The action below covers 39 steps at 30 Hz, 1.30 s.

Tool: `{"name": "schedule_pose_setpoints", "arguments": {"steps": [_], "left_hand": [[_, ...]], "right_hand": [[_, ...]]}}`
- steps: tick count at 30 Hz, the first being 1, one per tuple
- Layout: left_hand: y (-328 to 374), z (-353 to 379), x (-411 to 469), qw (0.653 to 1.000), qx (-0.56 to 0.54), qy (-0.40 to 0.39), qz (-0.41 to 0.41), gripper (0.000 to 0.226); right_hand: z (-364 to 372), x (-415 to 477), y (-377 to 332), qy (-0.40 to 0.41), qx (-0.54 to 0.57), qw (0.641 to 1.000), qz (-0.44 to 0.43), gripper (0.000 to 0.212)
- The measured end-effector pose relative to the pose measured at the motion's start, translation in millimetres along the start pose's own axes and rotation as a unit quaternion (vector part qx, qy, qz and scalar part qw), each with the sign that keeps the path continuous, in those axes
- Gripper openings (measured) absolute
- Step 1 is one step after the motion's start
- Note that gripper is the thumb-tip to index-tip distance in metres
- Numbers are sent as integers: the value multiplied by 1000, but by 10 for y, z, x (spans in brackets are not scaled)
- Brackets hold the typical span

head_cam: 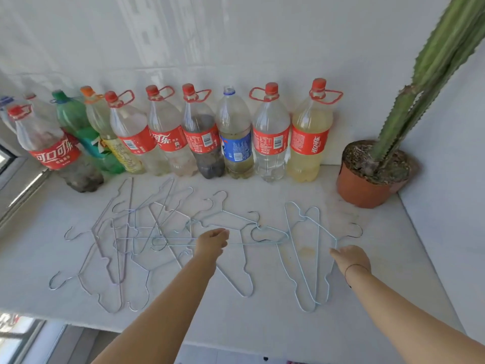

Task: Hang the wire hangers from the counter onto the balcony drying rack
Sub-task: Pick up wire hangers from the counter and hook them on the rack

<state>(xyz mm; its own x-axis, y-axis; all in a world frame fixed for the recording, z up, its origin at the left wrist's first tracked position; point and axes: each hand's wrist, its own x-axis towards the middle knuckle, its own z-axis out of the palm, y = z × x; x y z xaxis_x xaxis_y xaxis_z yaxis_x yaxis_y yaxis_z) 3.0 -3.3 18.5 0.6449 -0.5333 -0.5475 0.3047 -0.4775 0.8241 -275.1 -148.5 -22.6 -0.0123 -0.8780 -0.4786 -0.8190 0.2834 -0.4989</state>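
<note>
Thin wire hangers (126, 245) are lying flat in a loose tangle across the white, matte counter (262, 324), hooks pointing every way; most are bare grey metal, a few pale blue. One blue hanger (252, 243) is lying with its long bar running left to right across the middle. The left hand (212, 241) is hovering knuckles-up right over that bar, its fingers folding down out of sight, so a grip cannot be told. Further right, a blue pair (296, 258) is lying overlapped, long axes running near to far. The right hand (350, 257) is reaching to the pair's right edge, fingers straight and close together, tips just touching the wire. Plastic bottles (271, 143) with red, green and blue labels are standing in a row against the back wall. A ribbed green cactus (420, 88) is leaning in a terracotta pot (362, 190) at the right corner.
</note>
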Motion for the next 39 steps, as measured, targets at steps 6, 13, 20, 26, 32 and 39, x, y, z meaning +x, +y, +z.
{"name": "schedule_pose_setpoints", "arguments": {"steps": [6,13,20,26,32,39], "left_hand": [[125,115,401,996,-56,8,-65,8],[292,242,937,988,-57,-1,-140,5],[255,353,1456,981,-39,2,-188,22],[93,409,1771,978,-54,17,-199,16],[93,445,1735,981,-15,53,-188,14],[285,415,1400,980,-92,43,-173,17]], "right_hand": [[28,102,-66,16,-21,999,18,24],[-35,-18,-63,5,142,989,29,29],[-89,-279,-142,-25,329,944,24,19],[-67,-380,-213,-49,372,927,11,14],[-37,-467,-293,-56,391,919,-4,13],[-53,-566,-474,-69,424,903,-21,10]]}}
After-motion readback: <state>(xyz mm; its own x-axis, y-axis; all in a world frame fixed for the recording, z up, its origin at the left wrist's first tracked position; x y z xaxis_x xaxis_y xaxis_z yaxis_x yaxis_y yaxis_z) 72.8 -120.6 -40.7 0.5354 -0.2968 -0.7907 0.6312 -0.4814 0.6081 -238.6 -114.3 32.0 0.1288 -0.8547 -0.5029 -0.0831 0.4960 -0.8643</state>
